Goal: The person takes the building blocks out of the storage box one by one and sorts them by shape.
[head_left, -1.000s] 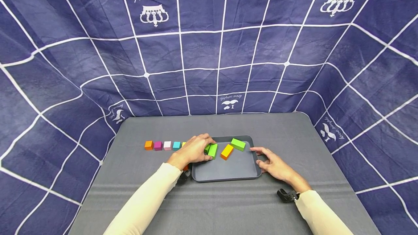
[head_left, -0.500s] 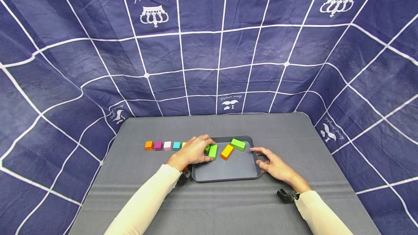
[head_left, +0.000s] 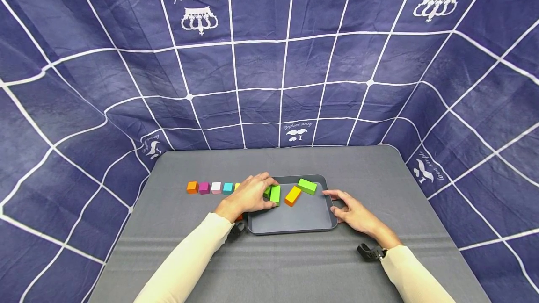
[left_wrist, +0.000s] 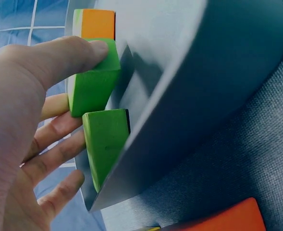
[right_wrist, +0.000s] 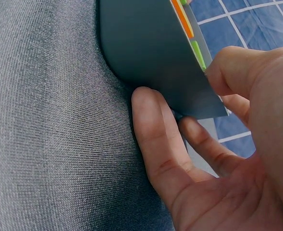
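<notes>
In the head view, a grey tray (head_left: 290, 234) holds several rectangular blocks. My left hand (head_left: 249, 194) reaches over its left side and pinches a green block (left_wrist: 94, 89) between thumb and fingers. Beside that one, against the tray's left wall, stands a second green block (left_wrist: 105, 142), partly hidden by the hand in the head view. A yellow-topped orange block (head_left: 293, 196) lies slanted near the middle, and another green block (head_left: 307, 186) sits at the back right. At the tray's right wall, my right hand (head_left: 354, 212) grips the rim, one finger over it and the thumb outside.
Left of the tray runs a row of cubes: orange (head_left: 192, 187), magenta (head_left: 204, 188), white (head_left: 216, 187), cyan (head_left: 228, 188) and a half-covered yellow cube (head_left: 237, 185). A red-orange block (left_wrist: 227, 219) lies outside the tray under my left wrist. Blue gridded cloth (head_left: 261, 69) surrounds the grey table.
The green block in my left hand has shifted very slightly to the right. My right hand stays at the tray's right edge.
</notes>
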Motion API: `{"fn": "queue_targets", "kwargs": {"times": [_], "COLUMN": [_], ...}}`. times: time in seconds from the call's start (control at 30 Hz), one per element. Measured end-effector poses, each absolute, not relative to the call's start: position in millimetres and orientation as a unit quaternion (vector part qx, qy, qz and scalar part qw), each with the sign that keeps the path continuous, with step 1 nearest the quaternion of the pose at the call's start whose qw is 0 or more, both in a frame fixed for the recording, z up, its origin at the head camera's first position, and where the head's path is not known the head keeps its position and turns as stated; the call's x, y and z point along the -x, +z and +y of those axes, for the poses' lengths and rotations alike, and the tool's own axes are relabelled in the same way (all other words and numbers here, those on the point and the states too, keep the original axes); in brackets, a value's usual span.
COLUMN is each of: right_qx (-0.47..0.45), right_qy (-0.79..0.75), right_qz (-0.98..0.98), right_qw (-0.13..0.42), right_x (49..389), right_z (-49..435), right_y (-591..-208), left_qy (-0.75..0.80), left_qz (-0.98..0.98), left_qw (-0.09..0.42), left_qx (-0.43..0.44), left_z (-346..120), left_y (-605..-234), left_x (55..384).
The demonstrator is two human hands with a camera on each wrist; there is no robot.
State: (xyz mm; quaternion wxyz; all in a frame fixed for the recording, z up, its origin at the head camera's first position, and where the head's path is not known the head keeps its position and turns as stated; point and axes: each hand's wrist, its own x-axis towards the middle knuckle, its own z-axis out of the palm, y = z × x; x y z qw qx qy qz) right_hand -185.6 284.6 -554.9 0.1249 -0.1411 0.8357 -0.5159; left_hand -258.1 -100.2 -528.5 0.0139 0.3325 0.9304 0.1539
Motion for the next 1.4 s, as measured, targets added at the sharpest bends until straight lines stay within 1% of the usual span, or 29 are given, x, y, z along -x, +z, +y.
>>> {"fn": "queue_targets", "kwargs": {"times": [0.2,0.7,1.07,1.4], "right_qx": [0.138,0.140,0.145,0.144], "right_qy": [-0.512,-0.504,-0.515,-0.516], "right_qz": [0.839,0.844,0.835,0.835], "right_qw": [0.124,0.119,0.129,0.124], "right_x": [185,184,184,183], "right_z": [284,284,284,284], "right_y": [-555,-554,-555,-555], "left_qy": [0.162,0.159,0.161,0.167], "left_qz": [0.929,0.927,0.928,0.930], "left_qw": [0.004,-0.045,-0.057,-0.066], "left_qx": [-0.331,-0.337,-0.331,-0.321], "left_z": [-102,-108,-114,-127], "left_y": [-527,-524,-520,-519], "left_x": [255,246,241,235]}}
